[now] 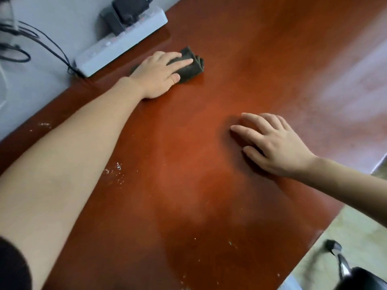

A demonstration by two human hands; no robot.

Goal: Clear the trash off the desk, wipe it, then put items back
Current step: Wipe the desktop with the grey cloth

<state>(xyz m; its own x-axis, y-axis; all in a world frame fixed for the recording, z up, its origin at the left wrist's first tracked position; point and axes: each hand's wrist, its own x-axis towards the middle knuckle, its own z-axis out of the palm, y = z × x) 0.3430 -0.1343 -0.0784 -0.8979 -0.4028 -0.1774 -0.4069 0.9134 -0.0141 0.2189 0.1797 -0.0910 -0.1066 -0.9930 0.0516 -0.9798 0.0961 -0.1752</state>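
Observation:
A reddish-brown wooden desk (209,174) fills most of the head view. My left hand (160,73) reaches far across it and presses flat, with straight fingers, on a folded dark grey cloth (191,64) near the desk's far edge. My right hand (272,143) rests on the desk surface nearer to me, fingers spread and slightly bent, holding nothing. Small white crumbs (116,170) lie on the wood beside my left forearm, and a few specks (230,243) show near the front.
A white power strip (117,45) with black adapters (123,15) plugged in lies along the far desk edge, just left of the cloth. Black cables (41,40) hang against the grey wall. A chair base (343,266) stands on the tiled floor at bottom right.

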